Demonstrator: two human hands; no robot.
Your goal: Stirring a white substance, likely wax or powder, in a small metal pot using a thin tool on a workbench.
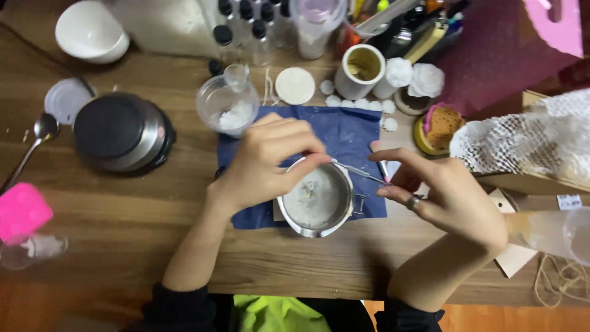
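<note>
Steel pot (319, 200) sits mid-table on blue cloth (350, 132); rigid, light, slick-walled, likely best held by rim or right-side handle; left hand (267, 163) pinches near its far rim; right hand (442, 197) closed on thin metal tweezers (362, 173), tips over pot.

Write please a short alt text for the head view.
Left hand grips the rim of a small metal pot on a blue cloth; right hand holds tweezers over it, on a cluttered wooden table.
</note>
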